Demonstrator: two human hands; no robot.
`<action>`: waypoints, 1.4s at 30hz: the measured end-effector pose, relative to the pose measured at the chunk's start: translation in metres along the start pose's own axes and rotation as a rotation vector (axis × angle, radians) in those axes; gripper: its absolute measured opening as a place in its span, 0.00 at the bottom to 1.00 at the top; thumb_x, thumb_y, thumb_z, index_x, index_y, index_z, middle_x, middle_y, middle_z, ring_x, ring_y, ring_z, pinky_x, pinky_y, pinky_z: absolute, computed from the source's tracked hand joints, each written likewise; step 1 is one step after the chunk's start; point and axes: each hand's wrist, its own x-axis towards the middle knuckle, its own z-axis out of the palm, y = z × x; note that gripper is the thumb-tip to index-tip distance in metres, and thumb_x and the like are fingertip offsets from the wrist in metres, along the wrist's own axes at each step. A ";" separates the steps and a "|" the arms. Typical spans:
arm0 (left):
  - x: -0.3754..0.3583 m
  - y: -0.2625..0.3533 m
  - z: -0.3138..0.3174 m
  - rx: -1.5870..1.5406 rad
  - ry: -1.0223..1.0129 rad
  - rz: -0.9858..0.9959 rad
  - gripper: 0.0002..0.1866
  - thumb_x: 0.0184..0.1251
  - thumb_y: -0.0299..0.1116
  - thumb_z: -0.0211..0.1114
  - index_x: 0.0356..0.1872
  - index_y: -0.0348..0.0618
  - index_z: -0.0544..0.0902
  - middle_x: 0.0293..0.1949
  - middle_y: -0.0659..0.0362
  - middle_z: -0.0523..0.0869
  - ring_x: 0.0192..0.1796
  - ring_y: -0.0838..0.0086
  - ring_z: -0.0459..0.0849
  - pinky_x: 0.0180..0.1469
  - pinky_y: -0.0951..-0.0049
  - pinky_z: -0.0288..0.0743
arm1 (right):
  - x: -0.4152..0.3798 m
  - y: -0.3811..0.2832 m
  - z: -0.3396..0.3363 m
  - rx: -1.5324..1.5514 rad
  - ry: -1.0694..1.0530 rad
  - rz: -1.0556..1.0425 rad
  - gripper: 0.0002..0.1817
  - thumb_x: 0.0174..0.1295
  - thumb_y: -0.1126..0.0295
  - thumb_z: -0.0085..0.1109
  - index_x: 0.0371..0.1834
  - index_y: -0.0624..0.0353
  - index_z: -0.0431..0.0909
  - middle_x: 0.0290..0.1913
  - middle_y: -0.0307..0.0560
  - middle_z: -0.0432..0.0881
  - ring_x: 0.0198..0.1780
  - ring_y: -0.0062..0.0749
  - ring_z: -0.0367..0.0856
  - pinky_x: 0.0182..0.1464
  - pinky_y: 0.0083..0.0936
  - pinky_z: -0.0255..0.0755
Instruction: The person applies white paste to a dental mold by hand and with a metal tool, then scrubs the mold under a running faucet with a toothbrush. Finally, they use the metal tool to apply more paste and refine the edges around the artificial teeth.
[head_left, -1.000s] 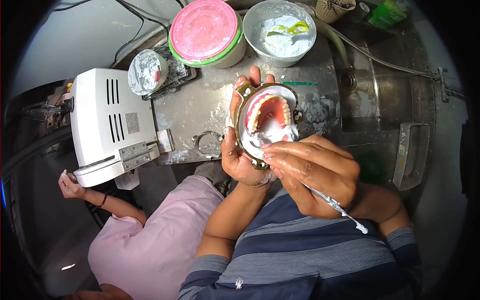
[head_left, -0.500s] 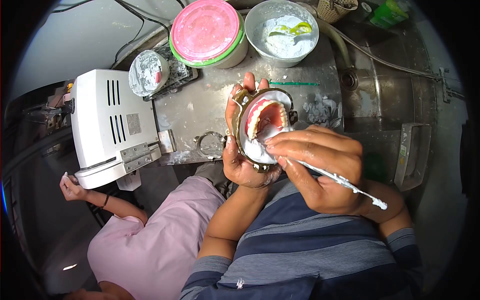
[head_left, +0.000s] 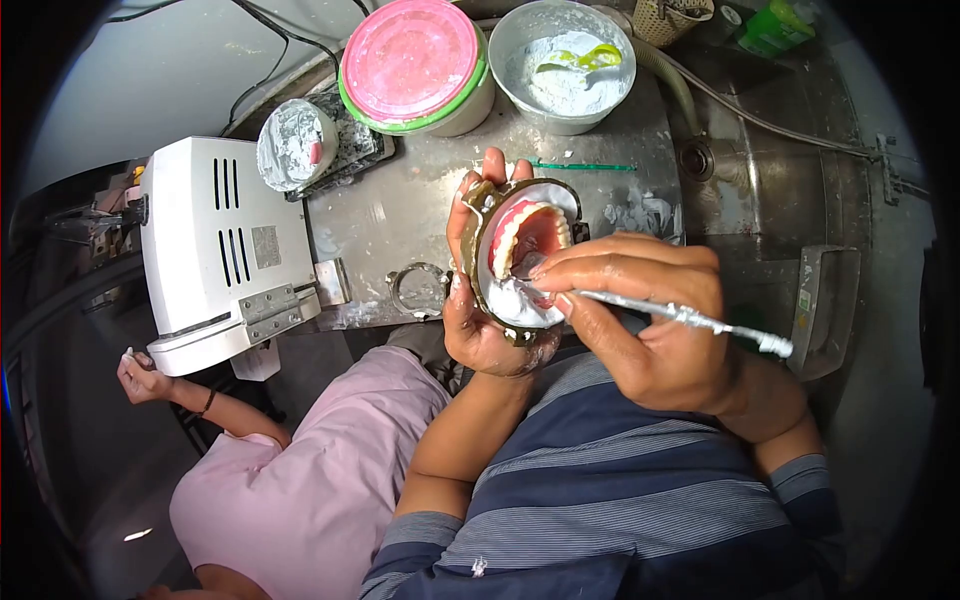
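Observation:
My left hand (head_left: pixel 485 335) is wrapped around a brass-coloured denture flask (head_left: pixel 474 232), holding it above the steel counter. Inside the flask, white plaster (head_left: pixel 510 300) surrounds a denture (head_left: pixel 522 225) with a pink base and a row of cream teeth. My right hand (head_left: pixel 650 310) pinches a thin plaster-coated spatula (head_left: pixel 690 316), its far end pointing out to the lower right. The fingertips are at the lower right rim of the denture, over the plaster; the tool's working tip is partly hidden by them.
A metal flask ring (head_left: pixel 418 290) lies on the counter (head_left: pixel 370 235). Behind stand a pink-lidded tub (head_left: pixel 415 60), a powder bowl (head_left: pixel 565 95) with a green scoop and a plaster-smeared bowl (head_left: pixel 297 145). A white machine (head_left: pixel 230 240) is at left, beside a person in pink (head_left: pixel 310 470).
My right hand has turned slightly, so the spatula's outer end has swung up and to the right. The flask in my left hand has shifted a little left.

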 end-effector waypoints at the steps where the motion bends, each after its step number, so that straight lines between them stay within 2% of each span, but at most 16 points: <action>1: 0.000 -0.001 -0.001 -0.001 0.001 0.001 0.42 0.73 0.55 0.51 0.83 0.47 0.57 0.86 0.48 0.52 0.85 0.49 0.53 0.84 0.47 0.51 | 0.000 -0.002 0.002 0.015 -0.008 0.005 0.09 0.58 0.85 0.67 0.41 0.67 0.89 0.40 0.56 0.91 0.42 0.46 0.93 0.46 0.32 0.86; 6: 0.002 -0.002 -0.003 -0.075 0.006 -0.014 0.40 0.76 0.53 0.45 0.84 0.45 0.56 0.85 0.46 0.54 0.85 0.48 0.55 0.84 0.46 0.49 | 0.004 -0.004 -0.003 0.105 -0.045 0.012 0.08 0.60 0.83 0.67 0.42 0.67 0.88 0.41 0.57 0.91 0.42 0.43 0.93 0.46 0.31 0.85; 10: 0.010 0.010 -0.003 -0.387 0.119 -0.329 0.47 0.73 0.61 0.51 0.84 0.40 0.54 0.84 0.39 0.53 0.84 0.46 0.56 0.84 0.49 0.53 | 0.000 0.008 -0.018 0.134 0.074 0.160 0.08 0.66 0.81 0.64 0.46 0.69 0.88 0.42 0.53 0.92 0.41 0.33 0.92 0.47 0.26 0.83; 12: 0.012 0.015 -0.009 -0.474 0.123 -0.379 0.49 0.71 0.65 0.52 0.84 0.40 0.55 0.83 0.36 0.54 0.83 0.42 0.56 0.81 0.37 0.55 | -0.001 0.009 -0.032 0.154 0.138 0.215 0.08 0.69 0.81 0.63 0.48 0.68 0.88 0.43 0.51 0.92 0.44 0.27 0.90 0.44 0.21 0.82; 16: 0.016 0.022 -0.006 -0.399 0.075 -0.456 0.50 0.70 0.73 0.48 0.83 0.49 0.58 0.80 0.31 0.55 0.71 0.26 0.71 0.53 0.21 0.79 | -0.004 0.024 -0.056 0.161 0.291 0.235 0.07 0.72 0.76 0.66 0.49 0.65 0.87 0.46 0.49 0.91 0.36 0.17 0.83 0.35 0.14 0.76; 18: 0.020 0.025 -0.011 -0.530 -0.189 -0.551 0.53 0.68 0.82 0.37 0.80 0.50 0.62 0.77 0.30 0.61 0.57 0.32 0.85 0.34 0.37 0.88 | -0.001 0.025 -0.068 0.148 0.273 0.197 0.07 0.73 0.75 0.64 0.49 0.66 0.86 0.47 0.50 0.91 0.38 0.18 0.85 0.37 0.15 0.78; 19: 0.017 0.028 0.001 -0.506 -0.064 -0.580 0.61 0.60 0.90 0.31 0.77 0.46 0.65 0.70 0.27 0.70 0.36 0.39 0.89 0.16 0.56 0.80 | 0.000 0.025 -0.072 0.157 0.253 0.174 0.08 0.73 0.75 0.64 0.50 0.67 0.86 0.47 0.52 0.91 0.40 0.19 0.86 0.38 0.15 0.79; 22: 0.009 0.031 -0.011 -0.481 -0.001 -0.655 0.63 0.61 0.89 0.37 0.80 0.41 0.61 0.66 0.21 0.71 0.32 0.49 0.89 0.12 0.67 0.76 | 0.001 0.018 -0.077 0.195 0.189 0.187 0.08 0.73 0.77 0.61 0.50 0.70 0.84 0.48 0.55 0.91 0.46 0.25 0.89 0.46 0.20 0.82; 23: 0.011 0.027 -0.016 -0.467 -0.116 -0.652 0.66 0.59 0.90 0.36 0.79 0.34 0.60 0.57 0.20 0.78 0.20 0.56 0.84 0.10 0.67 0.72 | 0.001 0.018 -0.076 0.246 0.133 0.146 0.08 0.73 0.78 0.61 0.50 0.70 0.84 0.48 0.55 0.91 0.47 0.28 0.89 0.49 0.23 0.82; 26: 0.014 0.023 -0.036 -0.538 -0.379 -0.772 0.67 0.61 0.89 0.37 0.77 0.26 0.59 0.51 0.16 0.78 0.20 0.50 0.84 0.10 0.64 0.74 | 0.002 0.018 -0.071 0.308 0.050 0.083 0.06 0.72 0.78 0.62 0.47 0.70 0.84 0.47 0.55 0.90 0.49 0.32 0.89 0.54 0.28 0.82; 27: 0.011 0.027 -0.024 -0.592 -0.287 -0.784 0.66 0.62 0.88 0.38 0.76 0.26 0.60 0.50 0.15 0.78 0.26 0.36 0.87 0.10 0.62 0.74 | 0.003 0.019 -0.069 0.323 0.023 0.060 0.05 0.72 0.78 0.63 0.46 0.70 0.84 0.46 0.55 0.90 0.50 0.34 0.89 0.55 0.29 0.82; 28: 0.007 0.033 -0.015 -0.563 -0.135 -0.841 0.70 0.57 0.92 0.33 0.71 0.21 0.65 0.41 0.19 0.83 0.21 0.40 0.85 0.07 0.64 0.68 | 0.003 0.019 -0.066 0.340 -0.006 0.037 0.05 0.71 0.78 0.64 0.44 0.69 0.84 0.46 0.54 0.89 0.51 0.36 0.88 0.57 0.31 0.81; 30: 0.007 0.031 -0.015 -0.657 -0.258 -0.839 0.68 0.61 0.89 0.33 0.71 0.23 0.65 0.45 0.20 0.83 0.30 0.34 0.88 0.15 0.53 0.80 | 0.006 0.017 -0.063 0.343 -0.038 0.041 0.05 0.72 0.76 0.64 0.43 0.69 0.84 0.44 0.52 0.89 0.51 0.36 0.88 0.57 0.31 0.81; 31: 0.002 0.032 -0.011 -0.740 -0.081 -0.776 0.61 0.67 0.85 0.34 0.72 0.26 0.68 0.52 0.24 0.84 0.44 0.31 0.89 0.34 0.40 0.88 | 0.007 0.015 -0.062 0.315 -0.069 0.030 0.05 0.72 0.76 0.64 0.43 0.68 0.84 0.44 0.52 0.89 0.51 0.35 0.88 0.57 0.30 0.81; 38: -0.005 0.031 -0.029 -0.649 -0.019 -0.686 0.51 0.77 0.76 0.37 0.69 0.31 0.75 0.61 0.36 0.84 0.58 0.42 0.88 0.57 0.40 0.85 | 0.015 0.010 -0.054 0.267 -0.146 -0.055 0.05 0.71 0.74 0.65 0.39 0.66 0.84 0.39 0.53 0.90 0.42 0.37 0.91 0.46 0.29 0.83; 42: -0.008 0.034 -0.031 -0.699 -0.010 -0.732 0.52 0.76 0.76 0.37 0.69 0.31 0.75 0.62 0.35 0.83 0.58 0.42 0.88 0.57 0.41 0.86 | 0.015 0.004 -0.053 0.142 -0.202 -0.062 0.05 0.70 0.74 0.65 0.39 0.65 0.84 0.40 0.52 0.90 0.42 0.37 0.91 0.46 0.28 0.83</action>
